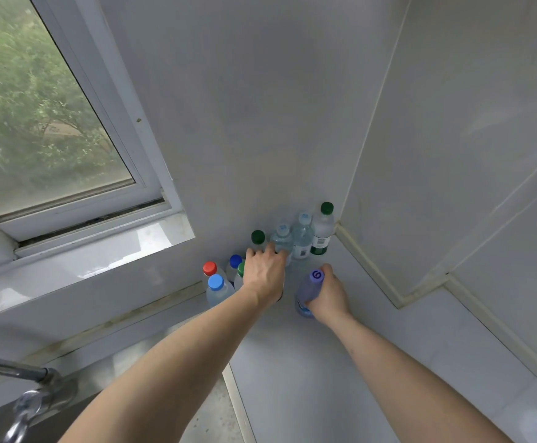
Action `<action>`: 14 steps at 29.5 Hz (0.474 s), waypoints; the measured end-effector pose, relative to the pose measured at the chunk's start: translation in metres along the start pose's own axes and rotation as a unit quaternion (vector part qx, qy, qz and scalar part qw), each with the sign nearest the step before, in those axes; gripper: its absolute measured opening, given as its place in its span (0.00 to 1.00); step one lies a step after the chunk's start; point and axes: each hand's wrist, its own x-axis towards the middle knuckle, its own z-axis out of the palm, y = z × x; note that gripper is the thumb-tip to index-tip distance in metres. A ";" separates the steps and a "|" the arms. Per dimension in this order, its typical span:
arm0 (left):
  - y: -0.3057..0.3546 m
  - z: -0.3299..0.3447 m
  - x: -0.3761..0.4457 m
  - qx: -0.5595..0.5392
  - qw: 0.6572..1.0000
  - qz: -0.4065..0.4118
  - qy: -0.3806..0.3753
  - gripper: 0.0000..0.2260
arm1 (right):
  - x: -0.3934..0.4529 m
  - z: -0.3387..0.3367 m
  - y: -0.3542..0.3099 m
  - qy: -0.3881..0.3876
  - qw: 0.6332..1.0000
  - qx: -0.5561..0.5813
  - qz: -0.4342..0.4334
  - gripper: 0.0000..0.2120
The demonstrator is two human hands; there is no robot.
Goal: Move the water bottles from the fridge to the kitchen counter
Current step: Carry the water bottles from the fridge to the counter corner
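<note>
- The kitchen counter [308, 362] runs from 6 o'clock up into the corner at 12 o'clock, where two pale walls meet; a caulked seam edges it along the right wall.
- Water bottles stand clustered in that corner: a green-capped bottle [323, 230] hard against the corner at 1 o'clock, two clear-capped bottles [302, 235] just beside it to the left.
- More bottles sit at 10 o'clock along the back wall: red cap [209, 268], light blue cap [216, 282], dark blue cap [235, 261], and green caps partly hidden by the hand.
- The left hand [265, 273] reaches over the cluster, fingers curled down onto a bottle beneath the palm; whether it truly grips I cannot tell.
- The right hand [329, 295] grips a purple-capped bottle [308, 292], upright, just in front of the corner group.
- Open counter lies at 5 o'clock, toward the near right.
- A sink faucet [27, 394] sits at 8 o'clock; the counter's metal-trimmed left edge drops to the sink.
</note>
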 end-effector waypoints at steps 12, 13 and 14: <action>-0.003 0.007 0.001 -0.022 1.000 -0.007 0.008 0.28 | 0.037 0.017 -0.026 -0.033 0.998 -0.039 -0.043 0.14; -0.002 0.006 0.000 -0.023 1.000 -0.007 0.006 0.28 | 0.039 0.019 -0.027 -0.029 0.998 -0.042 -0.040 0.14; -0.002 0.005 0.000 -0.022 1.000 -0.008 0.004 0.27 | 0.041 0.022 -0.029 -0.026 0.998 -0.047 -0.043 0.13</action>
